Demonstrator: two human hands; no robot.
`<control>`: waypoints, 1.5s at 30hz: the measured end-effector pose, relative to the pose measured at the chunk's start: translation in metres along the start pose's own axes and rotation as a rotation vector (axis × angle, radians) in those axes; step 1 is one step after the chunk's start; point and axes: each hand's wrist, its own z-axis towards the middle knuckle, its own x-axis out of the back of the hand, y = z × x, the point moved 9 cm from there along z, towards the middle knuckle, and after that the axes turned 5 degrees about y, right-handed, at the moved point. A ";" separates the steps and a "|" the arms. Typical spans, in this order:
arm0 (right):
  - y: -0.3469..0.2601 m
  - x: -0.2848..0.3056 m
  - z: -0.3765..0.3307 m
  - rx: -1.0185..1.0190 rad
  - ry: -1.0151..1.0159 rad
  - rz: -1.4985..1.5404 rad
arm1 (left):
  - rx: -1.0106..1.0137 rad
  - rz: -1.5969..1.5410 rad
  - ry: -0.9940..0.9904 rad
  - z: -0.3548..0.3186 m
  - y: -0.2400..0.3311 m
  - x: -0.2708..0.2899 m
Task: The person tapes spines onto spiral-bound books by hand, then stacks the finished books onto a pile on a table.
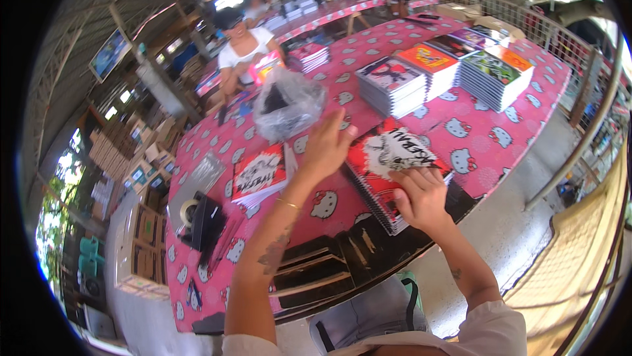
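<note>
A stack of spiral-bound notebooks [376, 173] with red, white and black covers lies near the table's front edge. My right hand [422, 199] rests on the top cover, fingers laid over it and thumb apart. Just left of that stack, my left hand [327, 144] hovers with its fingers stretched out and holds nothing. Beyond my left forearm sits another pile of red-covered notebooks [262, 170]. A clear plastic bag [288, 102] with something dark inside stands farther back, past my left hand.
Several notebook stacks [394, 86] stand at the far right of the pink patterned table [342, 188]. A black tape dispenser [203, 221] is at the left. Across the table, a person [249, 53] holds a colourful packet. Cardboard boxes [143, 241] stand on the floor, left.
</note>
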 end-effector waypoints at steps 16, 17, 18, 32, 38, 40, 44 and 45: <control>-0.119 -0.011 0.003 -0.018 -0.179 0.432 | 0.138 0.405 0.079 -0.167 -0.131 0.147; -0.131 -0.018 0.001 -0.010 -0.191 0.456 | 0.051 0.417 0.061 -0.175 -0.136 0.143; -0.142 -0.024 0.000 0.002 -0.222 0.490 | -0.048 0.419 0.046 -0.184 -0.139 0.137; -0.088 -0.084 -0.033 -0.627 -0.211 1.205 | -0.201 0.312 0.194 -0.146 0.104 0.235; -0.096 -0.103 -0.077 -0.746 -0.299 1.181 | -0.205 0.361 0.049 -0.166 0.132 0.227; -0.101 -0.111 -0.091 -0.821 -0.386 1.145 | -0.203 0.376 0.041 -0.171 0.132 0.229; -0.125 -0.103 -0.071 -0.407 -0.337 0.953 | -0.148 0.628 0.006 -0.224 0.105 0.215; -0.128 -0.109 -0.075 -0.506 -0.374 1.038 | -0.182 0.715 0.087 -0.247 0.098 0.207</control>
